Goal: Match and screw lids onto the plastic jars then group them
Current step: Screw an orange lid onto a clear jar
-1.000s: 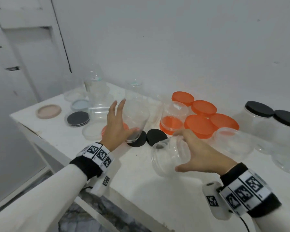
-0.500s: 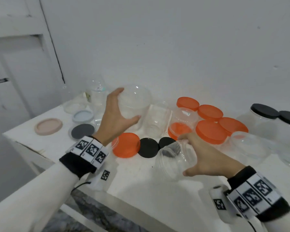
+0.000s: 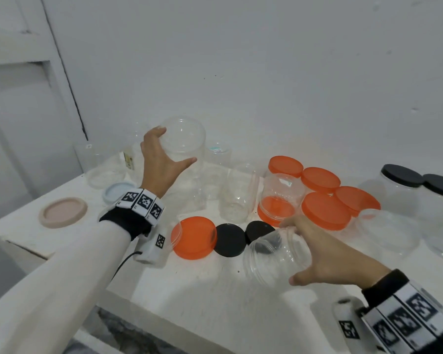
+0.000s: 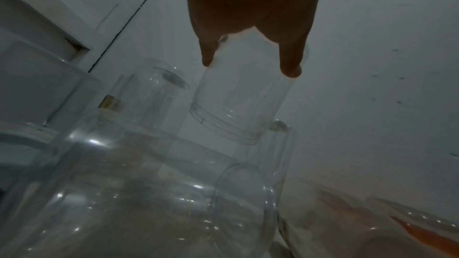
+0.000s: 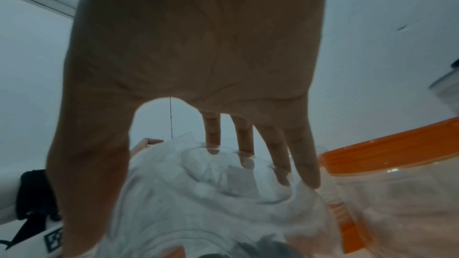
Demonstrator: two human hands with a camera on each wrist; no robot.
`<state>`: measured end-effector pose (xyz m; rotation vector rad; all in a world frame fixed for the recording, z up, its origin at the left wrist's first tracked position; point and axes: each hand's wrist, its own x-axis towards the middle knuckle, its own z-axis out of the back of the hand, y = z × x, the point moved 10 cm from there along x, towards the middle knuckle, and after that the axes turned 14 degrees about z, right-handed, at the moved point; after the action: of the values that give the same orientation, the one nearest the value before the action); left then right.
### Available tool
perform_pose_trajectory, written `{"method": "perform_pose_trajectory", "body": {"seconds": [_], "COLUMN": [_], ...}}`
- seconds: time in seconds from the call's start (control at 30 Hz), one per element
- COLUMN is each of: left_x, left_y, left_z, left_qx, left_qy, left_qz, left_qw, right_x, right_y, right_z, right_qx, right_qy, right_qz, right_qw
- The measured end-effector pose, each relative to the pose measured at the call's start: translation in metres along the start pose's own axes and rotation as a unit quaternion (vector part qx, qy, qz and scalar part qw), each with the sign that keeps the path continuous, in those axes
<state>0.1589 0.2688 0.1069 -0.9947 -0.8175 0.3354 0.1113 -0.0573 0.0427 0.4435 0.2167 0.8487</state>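
Two jars are held above the table (image 3: 189, 297): the left hand (image 3: 161, 162) grips an inverted jar (image 3: 187, 141), the right hand (image 3: 325, 256) a tilted jar (image 3: 271, 254). Left wrist: fingers (image 4: 290, 62) clasp the jar's base. Right wrist: fingers (image 5: 308, 164) curl round the jar beside an orange lid (image 5: 397, 148).

left hand (image 3: 161, 159): grips upturned clear jar (image 3: 183, 141), lifted above loose orange lid (image 3: 193, 237) | right hand (image 3: 325, 254): holds small tilted jar (image 3: 271, 259), mouth toward that lid | two black lids (image 3: 229, 240) just right of lid on desk (image 3: 189, 297)
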Motion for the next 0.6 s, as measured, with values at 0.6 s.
{"method": "perform_pose_trajectory", "body": {"seconds": [0.6], "left_x": [0.018], "left_y": [0.013], "left_z": [-0.027], "left_qx": [0.051], "left_qy": [0.012], "left_qz": [-0.022], "left_qw": [0.998], "right_x": [0.003], "right_y": [-0.006], "right_z": [0.002], "right_qx": [0.009], "right_qy": [0.011], "right_qz": [-0.012], "right_qw": [1.0]}}
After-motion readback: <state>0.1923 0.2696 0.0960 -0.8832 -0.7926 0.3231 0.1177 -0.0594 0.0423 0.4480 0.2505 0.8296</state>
